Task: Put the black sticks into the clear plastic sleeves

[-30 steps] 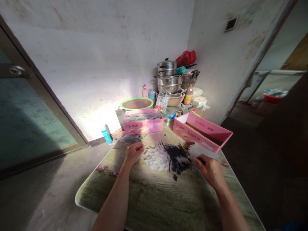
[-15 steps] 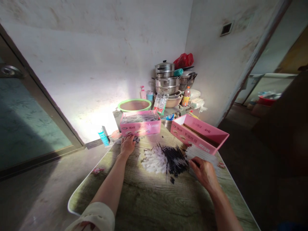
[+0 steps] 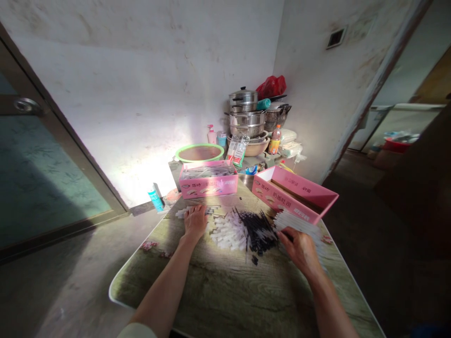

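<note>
My left hand lies palm down with its fingers stretched out over a small row of thin pale sticks in front of the left pink box. My right hand has its fingers curled in a pinch at the right edge of a heap of thin black sticks; what is between them is hidden. Short white tubes are heaped left of the black sticks. Longer translucent white tubes lie side by side beyond my right hand, partly covered by it.
Pale sticks fill the left box. A second pink box stands tilted at the table's right. Behind are a green-rimmed basin, stacked steel pots and an orange drink bottle. A blue can stands beyond the table's left edge.
My left hand has moved back from the left box's front and to the right, onto the pale sticks. My right hand has stayed nearly in place. The view has shifted slightly.
</note>
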Tool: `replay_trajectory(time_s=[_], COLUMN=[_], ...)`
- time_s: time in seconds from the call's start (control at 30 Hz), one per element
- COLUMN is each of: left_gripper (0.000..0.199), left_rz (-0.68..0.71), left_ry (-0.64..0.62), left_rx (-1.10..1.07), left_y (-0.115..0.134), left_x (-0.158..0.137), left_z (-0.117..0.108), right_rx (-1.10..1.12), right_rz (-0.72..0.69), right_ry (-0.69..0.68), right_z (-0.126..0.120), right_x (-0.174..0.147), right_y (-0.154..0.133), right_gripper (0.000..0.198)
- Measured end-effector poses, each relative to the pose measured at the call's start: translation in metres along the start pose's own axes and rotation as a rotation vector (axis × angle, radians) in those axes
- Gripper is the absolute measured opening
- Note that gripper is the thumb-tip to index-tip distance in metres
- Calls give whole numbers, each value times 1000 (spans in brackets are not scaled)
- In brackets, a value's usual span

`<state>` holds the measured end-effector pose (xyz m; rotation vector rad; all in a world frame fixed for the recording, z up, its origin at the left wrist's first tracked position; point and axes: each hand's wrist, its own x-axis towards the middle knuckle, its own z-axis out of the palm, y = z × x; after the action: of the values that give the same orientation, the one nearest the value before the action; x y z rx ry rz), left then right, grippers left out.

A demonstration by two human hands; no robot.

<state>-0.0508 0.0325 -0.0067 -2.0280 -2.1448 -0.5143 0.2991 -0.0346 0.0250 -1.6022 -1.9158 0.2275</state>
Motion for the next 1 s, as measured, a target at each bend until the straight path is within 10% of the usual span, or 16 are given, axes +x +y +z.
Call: replay_trajectory(time_s=[0.2, 0.53, 1.0], left_gripper=[34, 19, 7], left_rz=[2, -52, 142], left_ry=[48, 117, 118], left_rx=[-53, -276, -244], left_y=[15, -36, -12], left_x=[-20, -17, -24], left_z=[-5, -18, -26], right_rx=[0, 102, 328], right_rz=[-2, 25, 5], right_ry=[-11, 116, 71], right_z=[4, 22, 36], right_x=[1, -2, -11], right_y=[3, -5, -37], right_gripper=[41, 39, 35])
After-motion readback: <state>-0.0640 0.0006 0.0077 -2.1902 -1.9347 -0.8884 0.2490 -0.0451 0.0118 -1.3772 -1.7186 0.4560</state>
